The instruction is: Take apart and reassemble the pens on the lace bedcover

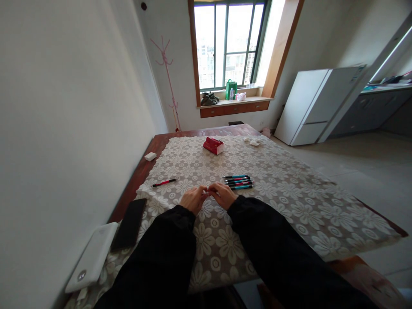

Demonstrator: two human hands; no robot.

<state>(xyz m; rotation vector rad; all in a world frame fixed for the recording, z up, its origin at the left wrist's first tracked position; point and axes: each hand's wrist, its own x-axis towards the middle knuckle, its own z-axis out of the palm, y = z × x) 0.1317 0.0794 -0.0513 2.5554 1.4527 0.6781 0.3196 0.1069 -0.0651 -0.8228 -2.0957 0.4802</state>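
Note:
My left hand (pixel 194 199) and my right hand (pixel 222 195) meet fingertip to fingertip over the middle of the flowered tablecloth (pixel 228 242). Both are closed in a pinch. Whatever sits between the fingertips is too small to make out. Just beyond my right hand lies a row of several pens (pixel 238 182) in blue-green, red and black, side by side. A single red and black pen (pixel 164 183) rests apart, to the left of my left hand.
A red tissue pack (pixel 213 146) lies farther back, with crumpled white tissue (pixel 252 141) to its right. Along the left edge are a small white box (pixel 150 156), a black phone (pixel 129 224) and a white power bank (pixel 92 256) with a cable. The wall runs close on the left.

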